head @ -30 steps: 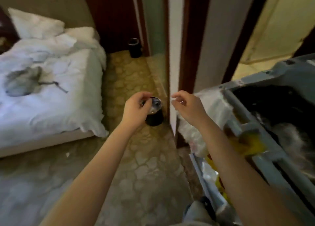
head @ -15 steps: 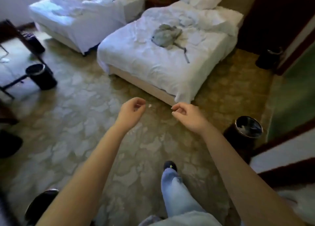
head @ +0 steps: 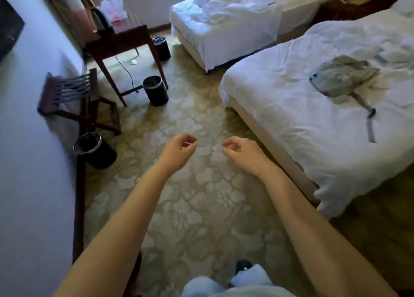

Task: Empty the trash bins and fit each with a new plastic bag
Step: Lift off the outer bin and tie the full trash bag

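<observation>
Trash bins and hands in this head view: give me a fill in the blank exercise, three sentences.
1. The carpet holds ___ black bins: the nearest bin, the middle bin at the desk leg, the far bin beyond it.
2. The left hand and right hand hold ___.
3. The grey bag lies on a ___.
Missing: three; nothing; bed.

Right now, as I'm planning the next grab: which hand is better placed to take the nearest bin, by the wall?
Probably the left. The left hand is empty and nearer the bin, which stands on that side by the wall; the right hand, also empty, would have to reach across.
</observation>
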The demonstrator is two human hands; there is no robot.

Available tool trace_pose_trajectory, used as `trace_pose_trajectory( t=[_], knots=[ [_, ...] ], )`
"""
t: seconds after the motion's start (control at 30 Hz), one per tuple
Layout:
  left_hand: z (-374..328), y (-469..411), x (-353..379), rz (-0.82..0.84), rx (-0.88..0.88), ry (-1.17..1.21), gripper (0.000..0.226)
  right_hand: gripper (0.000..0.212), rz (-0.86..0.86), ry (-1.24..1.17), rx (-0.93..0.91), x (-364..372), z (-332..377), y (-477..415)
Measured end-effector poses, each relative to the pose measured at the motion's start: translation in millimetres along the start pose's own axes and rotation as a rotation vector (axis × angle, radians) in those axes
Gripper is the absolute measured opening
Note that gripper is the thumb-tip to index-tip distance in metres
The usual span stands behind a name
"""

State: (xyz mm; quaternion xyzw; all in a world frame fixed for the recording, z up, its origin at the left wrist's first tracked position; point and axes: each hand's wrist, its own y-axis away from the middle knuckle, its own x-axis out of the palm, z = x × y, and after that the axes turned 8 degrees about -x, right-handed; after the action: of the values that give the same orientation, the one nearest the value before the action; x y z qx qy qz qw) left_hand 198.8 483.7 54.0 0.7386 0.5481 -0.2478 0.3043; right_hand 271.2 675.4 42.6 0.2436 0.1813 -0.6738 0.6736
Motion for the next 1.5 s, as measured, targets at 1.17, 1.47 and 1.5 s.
trace_pose_trajectory(
  t=[1.17, 1.47, 1.5],
  knots=[
    [-47.4, -850.6, -95.6, 0.025, -0.115, 0.090, 0.032, 0.033, -0.002, -0.009, 0.030, -140.2, -57.3, -852.3],
    [-97.5, -1059.0, -153.0, -0.007, -0.149, 0.082, 0.031, 0.039, 0.055, -0.060, -0.021, -200.2, -41.0, -1087.1],
    [-95.9, -1080.2, -158.0, -0.015, -0.152, 0.082, 0.031, 0.039, 0.077, -0.055, -0.029, -200.7, -41.1, -1110.0]
  ],
)
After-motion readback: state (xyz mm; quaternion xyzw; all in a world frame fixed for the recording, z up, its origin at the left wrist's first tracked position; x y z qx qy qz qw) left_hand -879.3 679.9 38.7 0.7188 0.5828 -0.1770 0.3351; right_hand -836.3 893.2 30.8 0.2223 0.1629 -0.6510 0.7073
